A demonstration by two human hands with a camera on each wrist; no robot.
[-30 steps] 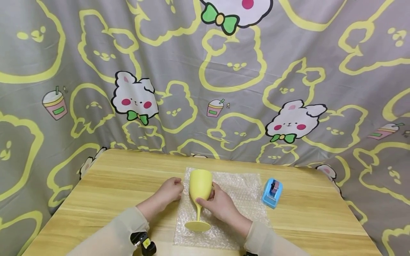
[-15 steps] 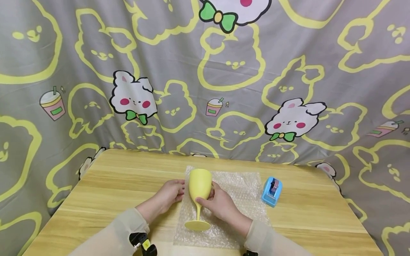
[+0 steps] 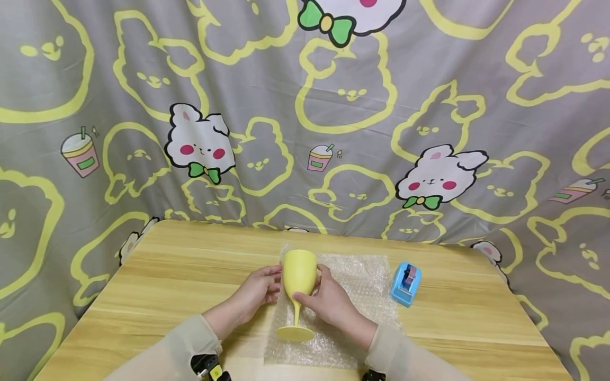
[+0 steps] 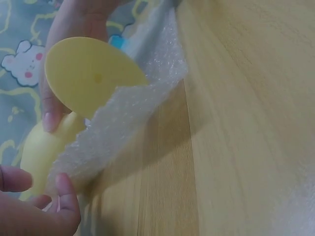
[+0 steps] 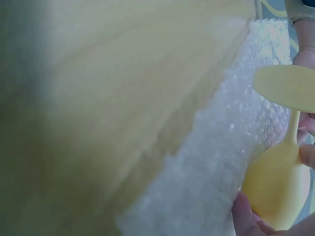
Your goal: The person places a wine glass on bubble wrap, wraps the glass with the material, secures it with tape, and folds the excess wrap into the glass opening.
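My right hand (image 3: 333, 301) holds a yellow goblet (image 3: 299, 272), its thumb lying where the bowl narrows into the stem. In the left wrist view the goblet's round foot (image 4: 93, 73) faces the camera. Under the goblet is a sheet of bubble wrap (image 3: 362, 296). My left hand (image 3: 252, 293) is at the sheet's left edge, beside the bowl. The left wrist view shows that edge of the bubble wrap (image 4: 115, 125) raised off the table. There the left fingers (image 4: 66, 199) touch it near the bowl, with the thumb apart from them. The right wrist view shows right fingertips (image 5: 241, 209) against the bowl.
A blue tape dispenser (image 3: 406, 284) stands on the wooden table (image 3: 467, 312), right of the bubble wrap. Behind the table hangs a grey curtain (image 3: 267, 90) with cartoon prints.
My left hand has moved right, towards the goblet, and its fingers have spread from a tighter curl. The left edge of the bubble wrap has risen towards the bowl. The right hand keeps its hold.
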